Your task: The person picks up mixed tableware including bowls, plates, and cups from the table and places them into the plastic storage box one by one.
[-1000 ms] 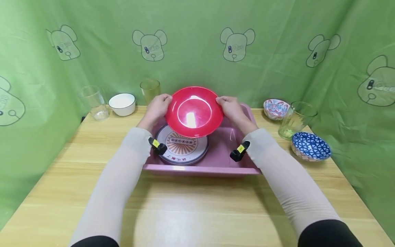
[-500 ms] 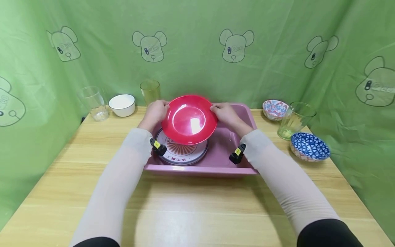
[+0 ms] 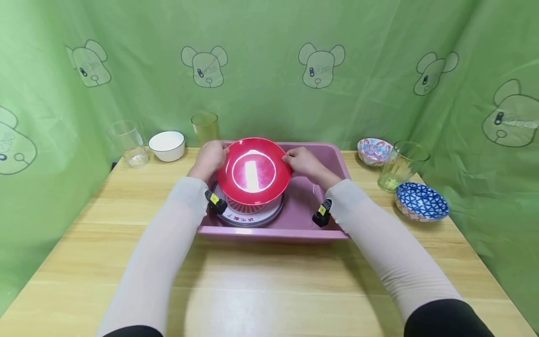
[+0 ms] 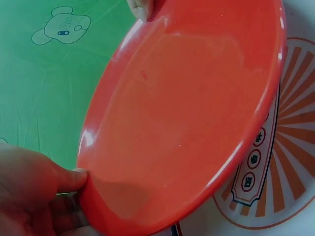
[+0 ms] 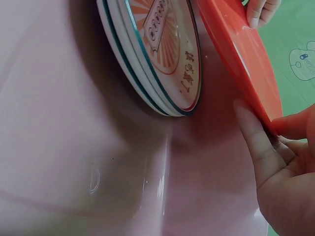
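Note:
A glossy red plate (image 3: 254,171) is held tilted above the left part of a pink basin (image 3: 303,206). My left hand (image 3: 209,159) pinches its left rim, thumb on the upper face, as the left wrist view shows. The right hand (image 3: 306,164) pinches the opposite rim, with fingers (image 5: 257,142) behind the plate in the right wrist view. Below the red plate lies a stack of white plates (image 3: 252,216) with an orange sunburst and a dark rim, partly hidden by it. In the right wrist view a gap shows between the red plate and the stack (image 5: 170,64).
At the back left stand a clear glass (image 3: 131,145), a white bowl (image 3: 167,146) and a yellow glass (image 3: 205,126). On the right are a pink patterned bowl (image 3: 374,151), a greenish glass (image 3: 400,166) and a blue patterned bowl (image 3: 422,201). Green curtain (image 3: 261,93) surrounds the wooden table (image 3: 269,285).
Both hands have brought the red plate down and slightly left, toward the white stack, covering more of it. The right hand has shifted left and lower with it.

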The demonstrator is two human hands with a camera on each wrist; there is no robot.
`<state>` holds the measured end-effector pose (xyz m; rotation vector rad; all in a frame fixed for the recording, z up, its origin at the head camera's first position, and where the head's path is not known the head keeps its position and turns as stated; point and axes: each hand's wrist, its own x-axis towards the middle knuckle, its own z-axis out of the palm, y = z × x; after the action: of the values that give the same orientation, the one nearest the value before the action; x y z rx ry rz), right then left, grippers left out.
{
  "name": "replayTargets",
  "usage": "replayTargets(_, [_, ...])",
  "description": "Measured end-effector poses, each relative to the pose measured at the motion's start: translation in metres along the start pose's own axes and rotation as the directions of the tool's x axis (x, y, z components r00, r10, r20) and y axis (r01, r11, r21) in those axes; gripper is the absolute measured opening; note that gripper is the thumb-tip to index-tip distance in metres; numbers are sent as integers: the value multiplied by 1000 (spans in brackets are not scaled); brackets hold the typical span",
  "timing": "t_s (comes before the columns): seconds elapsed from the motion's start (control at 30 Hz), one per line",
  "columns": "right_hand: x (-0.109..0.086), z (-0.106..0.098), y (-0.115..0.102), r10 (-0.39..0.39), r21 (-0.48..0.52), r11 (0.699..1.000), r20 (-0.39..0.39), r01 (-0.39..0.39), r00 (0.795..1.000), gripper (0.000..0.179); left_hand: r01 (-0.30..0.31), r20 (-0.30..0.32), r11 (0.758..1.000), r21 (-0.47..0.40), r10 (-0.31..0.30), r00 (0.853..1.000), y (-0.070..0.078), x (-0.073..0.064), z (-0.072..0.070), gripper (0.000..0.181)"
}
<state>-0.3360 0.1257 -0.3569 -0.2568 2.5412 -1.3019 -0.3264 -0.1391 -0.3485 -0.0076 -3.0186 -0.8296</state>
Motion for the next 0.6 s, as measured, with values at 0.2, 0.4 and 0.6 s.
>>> replayTargets(0.2, [-1, 1, -1, 3, 2, 1000, -4, -3, 1000, 26, -20, 2, 999, 27, 20, 1000, -1, 0, -1, 29])
replayTargets(0.4, [-1, 3, 0, 21, 0, 1000, 9, -21, 1000, 26, -29, 35, 997, 66, 27, 999, -1, 0, -1, 30])
replayTargets(0.6, [-2, 3, 3, 14, -21, 1000, -3, -14, 1000, 27, -25, 22, 998, 49, 24, 999, 1, 0, 1, 28])
